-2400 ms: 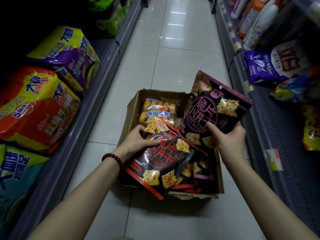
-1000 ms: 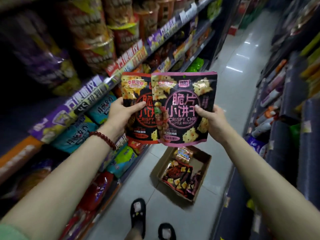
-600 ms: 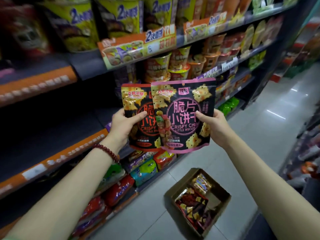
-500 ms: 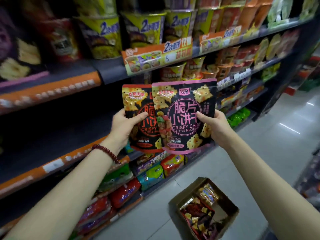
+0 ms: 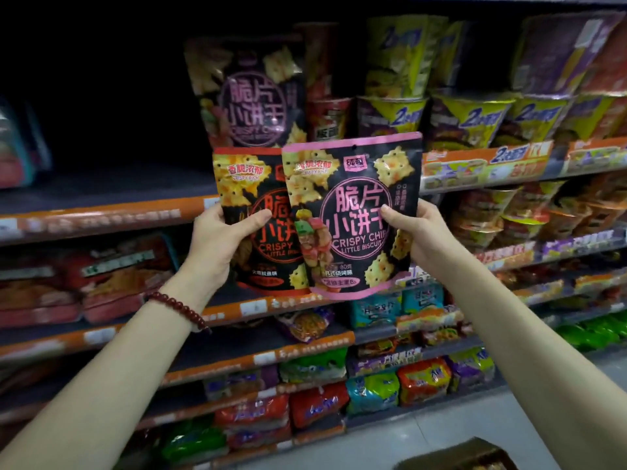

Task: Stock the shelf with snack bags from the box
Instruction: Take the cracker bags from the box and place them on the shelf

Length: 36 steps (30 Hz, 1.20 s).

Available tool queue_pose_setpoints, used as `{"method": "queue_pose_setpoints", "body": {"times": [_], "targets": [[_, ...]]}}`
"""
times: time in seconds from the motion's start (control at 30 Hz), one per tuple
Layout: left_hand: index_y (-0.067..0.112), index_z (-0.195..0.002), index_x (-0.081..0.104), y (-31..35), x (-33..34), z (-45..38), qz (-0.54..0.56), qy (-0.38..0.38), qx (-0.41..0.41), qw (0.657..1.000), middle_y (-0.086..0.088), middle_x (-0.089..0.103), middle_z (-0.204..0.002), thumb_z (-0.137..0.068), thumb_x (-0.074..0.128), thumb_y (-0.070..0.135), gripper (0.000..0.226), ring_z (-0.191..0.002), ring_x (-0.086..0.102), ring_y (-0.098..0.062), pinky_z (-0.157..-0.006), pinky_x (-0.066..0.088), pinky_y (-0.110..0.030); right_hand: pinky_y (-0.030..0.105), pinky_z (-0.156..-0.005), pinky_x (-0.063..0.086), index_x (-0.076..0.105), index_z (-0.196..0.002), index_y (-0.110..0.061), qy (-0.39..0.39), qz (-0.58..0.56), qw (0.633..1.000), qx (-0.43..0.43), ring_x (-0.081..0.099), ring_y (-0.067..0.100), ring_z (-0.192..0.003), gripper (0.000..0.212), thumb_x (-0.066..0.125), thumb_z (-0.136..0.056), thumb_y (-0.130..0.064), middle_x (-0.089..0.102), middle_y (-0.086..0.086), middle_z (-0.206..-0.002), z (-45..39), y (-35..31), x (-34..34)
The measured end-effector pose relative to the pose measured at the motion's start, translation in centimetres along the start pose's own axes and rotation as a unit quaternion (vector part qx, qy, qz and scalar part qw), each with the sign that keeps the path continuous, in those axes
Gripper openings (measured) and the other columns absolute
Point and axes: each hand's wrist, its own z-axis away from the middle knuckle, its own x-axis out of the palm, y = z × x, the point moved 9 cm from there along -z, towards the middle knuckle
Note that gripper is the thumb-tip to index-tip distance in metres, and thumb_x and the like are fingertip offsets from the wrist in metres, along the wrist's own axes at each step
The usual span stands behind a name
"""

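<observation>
Biscuit bags, red-trimmed pinched in your left hand and pink-trimmed in your right hand: stand both upright beside the matching shelved bag.

Your pink-trimmed bag covers the right half of the red-trimmed bag. The box is cut off by the bottom edge, and the shelf price labels blur beyond reading.

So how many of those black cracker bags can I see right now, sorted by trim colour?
Red-trimmed bag, held in the left hand: 1
Pink-trimmed bags: 2, one held in the right hand, one standing on the upper shelf
Total: 3
</observation>
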Motion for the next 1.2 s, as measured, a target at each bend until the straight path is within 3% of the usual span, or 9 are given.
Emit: {"method": "queue_pose_setpoints", "body": {"times": [0.2, 0.3, 0.47, 0.63, 0.7, 0.83, 0.97, 1.07, 1.2], "targets": [[0.015, -0.102, 0.064, 4.1, -8.9, -0.9, 0.001, 0.072, 0.03, 0.997, 0.001, 0.072, -0.1, -0.056, 0.081, 0.027, 0.051, -0.092, 0.07, -0.012, -0.077, 0.055, -0.031, 0.044, -0.097, 0.049, 0.065, -0.104, -0.009, -0.07, -0.027, 0.997, -0.03, 0.066, 0.026, -0.101, 0.036, 0.072, -0.071, -0.023, 0.072, 0.008, -0.103, -3.8, -2.5, 9.1], [0.02, -0.096, 0.065, 6.9, -12.5, -1.8, -0.009, 0.097, 0.055, 0.994, 0.003, 0.072, -0.1, -0.052, 0.082, 0.031, 0.048, -0.095, 0.069, -0.013, -0.082, 0.054, -0.034, 0.043, -0.096, 0.05, 0.064, -0.105, -0.01, -0.093, -0.026, 0.994, -0.055, 0.066, 0.024, -0.102, 0.023, 0.066, -0.082, -0.013, 0.072, 0.008, -0.104, -5.8, -4.4, 12.9], [0.02, -0.096, 0.064, 10.9, -15.8, -3.9, -0.033, 0.109, 0.103, 0.988, 0.003, 0.071, -0.101, -0.064, 0.081, 0.026, 0.037, -0.095, 0.068, -0.012, -0.081, 0.055, -0.034, 0.048, -0.097, 0.049, 0.064, -0.106, -0.009, -0.092, -0.033, 0.991, -0.091, 0.067, 0.028, -0.102, 0.032, 0.072, -0.077, -0.02, 0.073, 0.007, -0.101, -8.8, -7.3, 16.7], [0.011, -0.113, 0.062, 13.4, -17.5, -6.8, -0.037, 0.109, 0.131, 0.985, -0.001, 0.069, -0.112, -0.07, 0.082, 0.025, 0.05, -0.105, 0.066, -0.015, -0.09, 0.054, -0.039, 0.045, -0.092, 0.052, 0.066, -0.102, -0.01, -0.045, -0.058, 0.989, -0.129, 0.068, 0.028, -0.1, 0.069, 0.088, -0.046, -0.042, 0.074, 0.008, -0.1, -10.8, -9.8, 17.0], [0.012, -0.114, 0.063, 14.0, -17.6, -7.8, -0.036, 0.106, 0.144, 0.983, -0.002, 0.069, -0.113, -0.069, 0.082, 0.025, 0.051, -0.106, 0.065, -0.016, -0.091, 0.053, -0.04, 0.045, -0.093, 0.052, 0.064, -0.106, -0.007, -0.031, -0.065, 0.988, -0.139, 0.066, 0.03, -0.103, 0.076, 0.091, -0.044, -0.042, 0.072, 0.01, -0.103, -11.5, -10.3, 16.7], [0.02, -0.108, 0.063, 13.4, -17.3, -9.3, -0.031, 0.093, 0.146, 0.984, 0.0, 0.069, -0.112, -0.062, 0.084, 0.034, 0.052, -0.106, 0.065, -0.016, -0.092, 0.053, -0.042, 0.049, -0.097, 0.049, 0.063, -0.11, -0.006, -0.011, -0.053, 0.987, -0.15, 0.066, 0.03, -0.105, 0.062, 0.087, -0.058, -0.031, 0.072, 0.008, -0.103, -12.2, -10.6, 15.7], [0.024, -0.107, 0.061, 12.2, -17.1, -9.9, -0.044, 0.082, 0.148, 0.985, 0.006, 0.067, -0.11, -0.071, 0.079, 0.027, 0.04, -0.105, 0.063, -0.01, -0.094, 0.052, -0.039, 0.049, -0.097, 0.049, 0.066, -0.1, -0.012, 0.015, -0.03, 0.991, -0.131, 0.067, 0.026, -0.101, 0.029, 0.075, -0.074, -0.02, 0.073, 0.004, -0.099, -12.3, -8.5, 14.4], [0.023, -0.119, 0.052, 11.9, -16.4, -10.3, -0.108, 0.032, 0.147, 0.983, 0.008, 0.062, -0.116, -0.061, 0.08, 0.032, 0.065, -0.112, 0.059, -0.012, -0.094, 0.049, -0.035, 0.042, -0.092, 0.051, 0.066, -0.097, -0.016, 0.028, -0.032, 0.992, -0.123, 0.067, 0.021, -0.098, 0.017, 0.068, -0.08, -0.014, 0.074, 0.002, -0.097, -12.2, -7.0, 13.7], [0.034, -0.129, 0.039, 9.2, -15.2, -10.4, -0.19, -0.069, 0.105, 0.974, 0.017, 0.055, -0.118, -0.063, 0.084, 0.012, 0.083, -0.114, 0.054, -0.006, -0.098, 0.044, -0.032, 0.031, -0.082, 0.055, 0.064, -0.101, -0.014, -0.014, -0.017, 0.993, -0.114, 0.069, 0.017, -0.095, 0.024, 0.067, -0.078, -0.01, 0.074, 0.0, -0.098, -12.0, -6.7, 14.2]]}}
